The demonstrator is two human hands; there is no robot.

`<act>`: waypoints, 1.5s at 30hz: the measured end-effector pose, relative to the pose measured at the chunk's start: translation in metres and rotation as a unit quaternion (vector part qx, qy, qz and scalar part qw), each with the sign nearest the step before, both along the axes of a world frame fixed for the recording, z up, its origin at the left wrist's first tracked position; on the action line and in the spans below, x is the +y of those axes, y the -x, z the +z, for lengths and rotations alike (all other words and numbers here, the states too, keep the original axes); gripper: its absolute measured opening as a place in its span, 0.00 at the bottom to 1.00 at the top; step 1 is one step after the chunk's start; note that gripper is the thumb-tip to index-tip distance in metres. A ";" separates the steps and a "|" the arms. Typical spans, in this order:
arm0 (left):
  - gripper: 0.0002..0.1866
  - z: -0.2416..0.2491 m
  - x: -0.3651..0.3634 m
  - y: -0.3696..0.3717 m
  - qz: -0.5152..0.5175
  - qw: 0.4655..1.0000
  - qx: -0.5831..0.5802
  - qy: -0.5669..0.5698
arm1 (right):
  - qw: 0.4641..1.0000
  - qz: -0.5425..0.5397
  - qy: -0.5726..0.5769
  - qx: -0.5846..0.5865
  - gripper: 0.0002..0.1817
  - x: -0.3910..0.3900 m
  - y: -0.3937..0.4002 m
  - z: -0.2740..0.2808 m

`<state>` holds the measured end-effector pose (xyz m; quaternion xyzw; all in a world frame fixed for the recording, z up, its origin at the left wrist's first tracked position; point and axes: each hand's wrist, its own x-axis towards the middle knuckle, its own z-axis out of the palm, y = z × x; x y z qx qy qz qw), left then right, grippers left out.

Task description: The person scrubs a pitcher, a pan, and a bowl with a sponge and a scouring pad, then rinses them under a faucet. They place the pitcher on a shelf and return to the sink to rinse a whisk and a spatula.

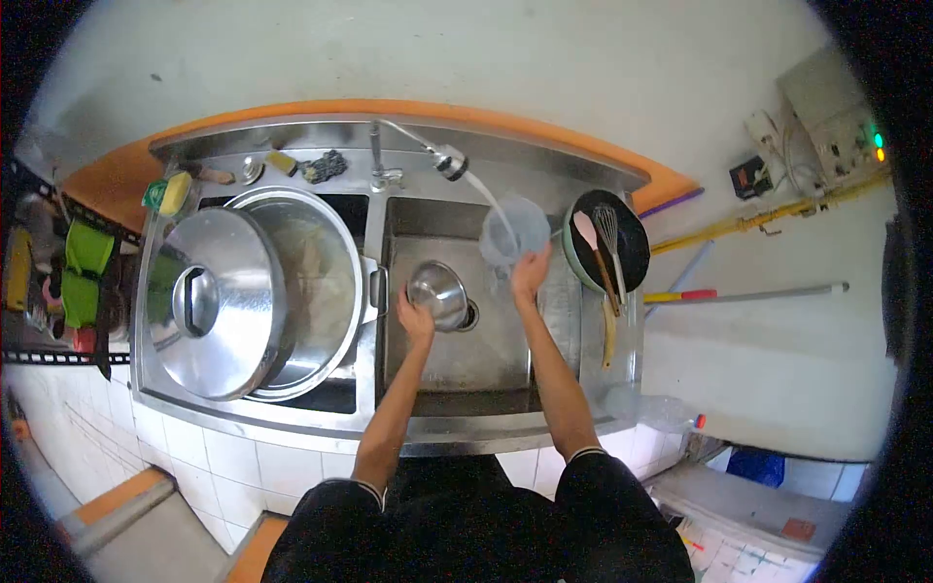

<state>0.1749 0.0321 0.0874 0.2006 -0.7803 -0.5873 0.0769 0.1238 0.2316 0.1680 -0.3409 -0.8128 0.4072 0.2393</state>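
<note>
In the head view my left hand (pixel 415 319) grips the rim of a small steel bowl (pixel 439 294), held over the sink basin (pixel 457 361) near the drain. My right hand (pixel 531 272) holds a translucent plastic container (pixel 517 225) by its near side, over the basin's right part. Water runs from the faucet's spray head (pixel 450 162) into that container. The fingers of my right hand are partly hidden by the container.
Left of the basin stands a big steel pot (pixel 335 262) with its lid (pixel 219 301) tilted over it. A dark pan (pixel 637 253) holding a whisk (pixel 608 233) and a pink spatula (pixel 585 229) sits to the right. Sponges (pixel 175 193) lie along the back ledge.
</note>
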 end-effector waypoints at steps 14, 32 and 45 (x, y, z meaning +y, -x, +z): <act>0.36 -0.026 0.009 -0.072 0.208 0.845 -0.275 -0.408 | 0.906 0.400 0.014 -0.140 0.32 0.027 -0.011 0.027; 0.22 -0.008 0.001 -0.061 0.001 0.943 -0.153 -0.297 | 0.606 0.535 -0.523 -0.268 0.29 -0.145 -0.073 0.132; 0.17 0.046 -0.010 0.056 -0.310 0.914 0.027 0.260 | 0.696 0.401 -0.431 -0.412 0.42 -0.132 -0.111 0.159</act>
